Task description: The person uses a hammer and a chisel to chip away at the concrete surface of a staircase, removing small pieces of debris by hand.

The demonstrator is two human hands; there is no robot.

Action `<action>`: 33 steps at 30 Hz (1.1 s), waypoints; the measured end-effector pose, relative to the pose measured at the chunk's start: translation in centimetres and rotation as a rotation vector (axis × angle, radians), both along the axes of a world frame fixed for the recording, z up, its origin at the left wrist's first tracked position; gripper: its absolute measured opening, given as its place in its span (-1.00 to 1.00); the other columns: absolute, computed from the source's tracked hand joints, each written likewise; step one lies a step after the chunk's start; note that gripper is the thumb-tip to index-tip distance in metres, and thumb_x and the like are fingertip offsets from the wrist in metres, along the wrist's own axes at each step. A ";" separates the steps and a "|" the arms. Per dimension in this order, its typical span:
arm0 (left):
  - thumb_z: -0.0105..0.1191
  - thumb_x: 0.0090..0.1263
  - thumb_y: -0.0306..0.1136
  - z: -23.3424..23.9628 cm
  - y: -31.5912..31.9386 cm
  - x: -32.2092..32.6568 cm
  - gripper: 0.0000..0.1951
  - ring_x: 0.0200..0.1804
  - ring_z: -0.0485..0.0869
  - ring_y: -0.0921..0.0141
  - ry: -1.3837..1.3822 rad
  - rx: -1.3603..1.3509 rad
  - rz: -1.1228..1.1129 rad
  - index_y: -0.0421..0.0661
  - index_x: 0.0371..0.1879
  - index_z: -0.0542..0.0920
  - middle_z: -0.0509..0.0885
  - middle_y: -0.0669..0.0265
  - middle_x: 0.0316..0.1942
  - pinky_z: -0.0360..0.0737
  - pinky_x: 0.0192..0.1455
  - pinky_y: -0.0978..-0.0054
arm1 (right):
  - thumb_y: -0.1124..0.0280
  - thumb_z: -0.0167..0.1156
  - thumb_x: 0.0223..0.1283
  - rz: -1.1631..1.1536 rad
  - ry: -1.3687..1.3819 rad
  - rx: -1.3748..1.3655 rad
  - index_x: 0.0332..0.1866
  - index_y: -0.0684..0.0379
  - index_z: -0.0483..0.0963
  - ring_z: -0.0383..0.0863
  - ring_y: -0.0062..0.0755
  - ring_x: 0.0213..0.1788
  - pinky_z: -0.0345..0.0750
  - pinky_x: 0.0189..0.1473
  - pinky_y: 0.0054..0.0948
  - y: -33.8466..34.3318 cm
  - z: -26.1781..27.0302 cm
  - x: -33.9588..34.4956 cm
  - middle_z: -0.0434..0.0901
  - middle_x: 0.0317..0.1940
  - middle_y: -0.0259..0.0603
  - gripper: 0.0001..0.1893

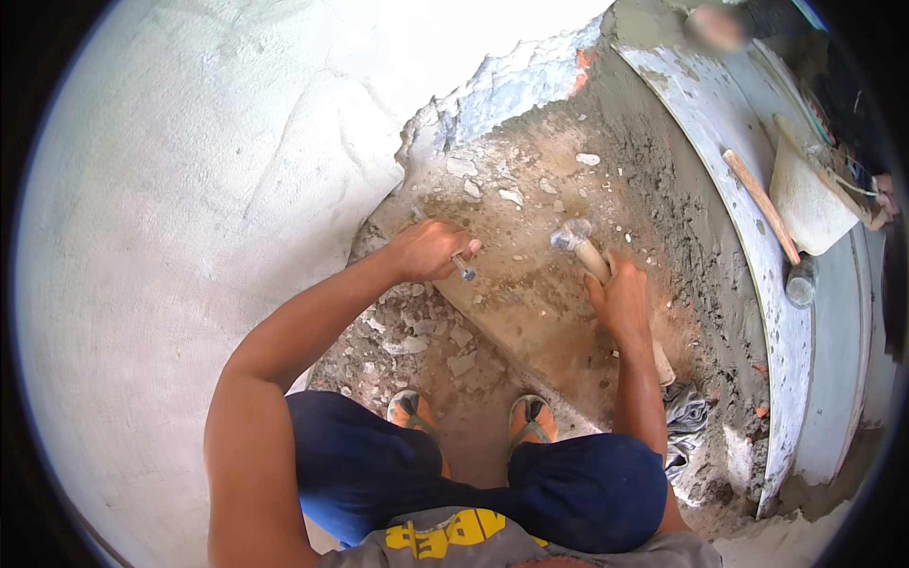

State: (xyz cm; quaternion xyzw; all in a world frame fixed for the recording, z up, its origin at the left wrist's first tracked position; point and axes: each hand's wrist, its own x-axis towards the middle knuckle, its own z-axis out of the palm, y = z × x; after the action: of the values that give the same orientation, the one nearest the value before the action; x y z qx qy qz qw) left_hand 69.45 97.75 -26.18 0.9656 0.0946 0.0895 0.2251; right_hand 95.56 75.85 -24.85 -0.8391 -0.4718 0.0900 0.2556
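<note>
My left hand (429, 250) grips a metal chisel (465, 271), its struck end showing below the fist and its other end pointing towards the wall's foot. In my right hand (623, 302) is a hammer (574, 233), held by its wooden handle with the head a short way right of the chisel and apart from it. Both hands are over a dusty concrete slab (525, 319). White plaster chips (461, 167) lie beyond them. The white plastered wall (213, 177) ends in a jagged broken edge (525, 89) above the slab.
Rubble (419, 334) covers the ground before my sandals. Grey mortar (650, 142) borders a spattered pale panel (717, 149) on the right. A second hammer (763, 206) rests there beside a whitish container (809, 195), near another person's hand (883, 202). A crumpled grey cloth (685, 419) lies by my right forearm.
</note>
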 end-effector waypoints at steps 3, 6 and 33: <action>-0.03 0.65 -0.27 0.5 -0.3 1.0 -0.65 -0.33 0.66 0.07 -0.101 0.046 -0.013 -0.11 -0.48 0.54 0.59 0.17 -0.51 0.62 -0.08 0.08 | 0.34 0.49 0.11 -0.011 0.004 -0.123 -0.07 0.27 0.65 0.75 0.23 -0.22 0.63 -0.14 -0.05 -0.3 -0.3 -0.2 0.73 -0.31 0.19 -0.68; 0.00 0.63 -0.28 1.2 -0.6 2.1 -0.64 -0.39 0.65 0.07 -0.114 0.019 -0.056 -0.11 -0.53 0.54 0.57 0.19 -0.57 0.62 -0.14 0.09 | 0.36 0.50 0.10 0.060 0.009 -0.082 -0.08 0.28 0.66 0.75 0.19 -0.16 0.64 -0.09 -0.06 -0.1 -0.6 0.0 0.73 -0.24 0.19 -0.68; 0.17 0.50 -0.32 19.7 -12.4 -2.5 -0.71 -0.31 0.69 -0.02 0.527 -0.395 0.144 -0.19 -0.51 0.62 0.64 0.06 -0.50 0.59 -0.20 0.07 | -0.04 -0.11 0.58 0.204 0.206 0.135 0.42 0.28 0.40 0.25 0.20 0.56 0.09 0.62 0.14 27.9 -7.1 -1.5 0.32 0.49 0.21 -0.39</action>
State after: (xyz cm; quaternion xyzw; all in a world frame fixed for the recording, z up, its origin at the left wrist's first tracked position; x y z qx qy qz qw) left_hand 66.98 85.33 -6.44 0.8840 0.2331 -0.1676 0.3688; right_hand 94.09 103.79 -31.91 -0.7541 -0.5307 0.1690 0.3480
